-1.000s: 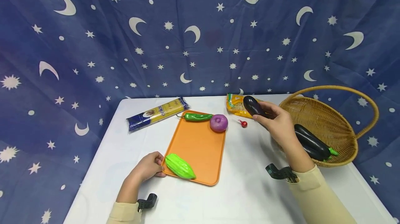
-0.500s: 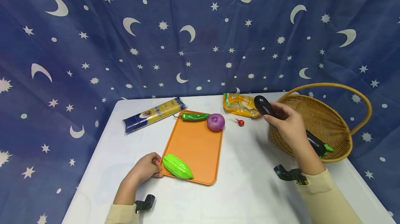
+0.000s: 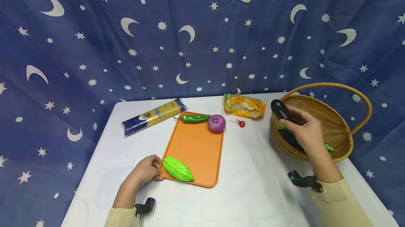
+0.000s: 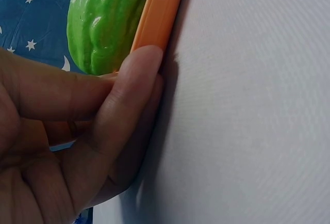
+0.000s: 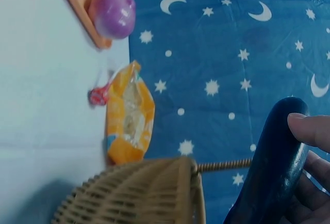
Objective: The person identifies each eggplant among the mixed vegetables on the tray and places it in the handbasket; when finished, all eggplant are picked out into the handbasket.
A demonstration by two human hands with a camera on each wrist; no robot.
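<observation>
My left hand [image 3: 145,171] pinches the near-left corner of an orange tray [image 3: 197,149]; the left wrist view shows thumb and fingers on its rim. Beside that corner a green bitter melon [image 3: 178,169] lies on the tray. A green chili pepper [image 3: 194,118] and a purple onion [image 3: 216,124] sit at the tray's far edge. My right hand [image 3: 307,132] grips a dark eggplant [image 3: 280,109] over the left side of a wicker basket [image 3: 332,114]. In the right wrist view the thumb presses the eggplant [image 5: 276,157]. More dark eggplant [image 3: 290,139] shows inside the basket, partly hidden by the hand.
A blue and yellow pasta packet [image 3: 154,116] lies left of the tray's far end. To the tray's right are a yellow food bag [image 3: 244,106] and a small red lollipop-like item [image 3: 241,123]. The basket's tall handle [image 3: 351,91] arches at the back right. A starry curtain hangs behind the table.
My right hand has carried the eggplant rightward from beside the yellow bag to over the basket. The left hand keeps its hold on the tray corner. The head view has shifted slightly.
</observation>
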